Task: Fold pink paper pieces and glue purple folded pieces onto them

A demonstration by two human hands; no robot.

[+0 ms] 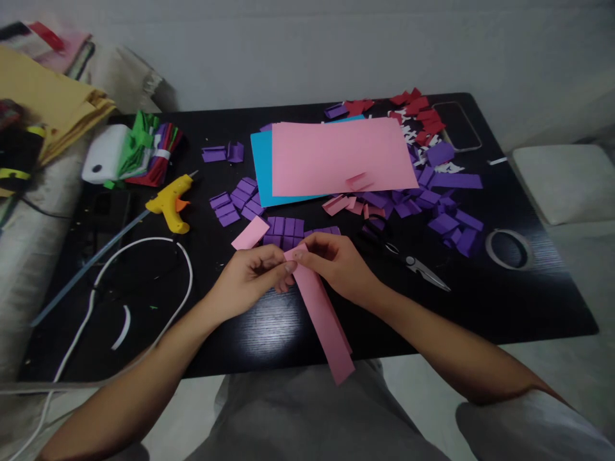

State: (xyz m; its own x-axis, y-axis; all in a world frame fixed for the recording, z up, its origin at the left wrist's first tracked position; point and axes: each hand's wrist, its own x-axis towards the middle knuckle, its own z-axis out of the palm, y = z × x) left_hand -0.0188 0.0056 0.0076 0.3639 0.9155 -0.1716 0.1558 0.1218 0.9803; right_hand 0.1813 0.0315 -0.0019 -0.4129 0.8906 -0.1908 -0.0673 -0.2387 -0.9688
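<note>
A folded strip of pink paper [323, 308] hangs from both hands over the front of the table, its long loose end slanting down to the right. My left hand [257, 272] pinches the strip's top left edge between thumb and fingers. Closed on the same end from the other side is my right hand [339, 262], thumb pressed on the paper. Just beyond the left hand lies a short pink paper piece [250, 233]. Folded purple paper pieces [284, 232] sit directly behind the fingers.
Pink sheets [341, 157] overlap a blue sheet [262, 169] at the back. Black-handled scissors [413, 261] and a tape roll [509, 250] lie to the right, near purple scraps [454, 224]. Leftward are a yellow glue gun [171, 202] and a looped white cable [98, 282].
</note>
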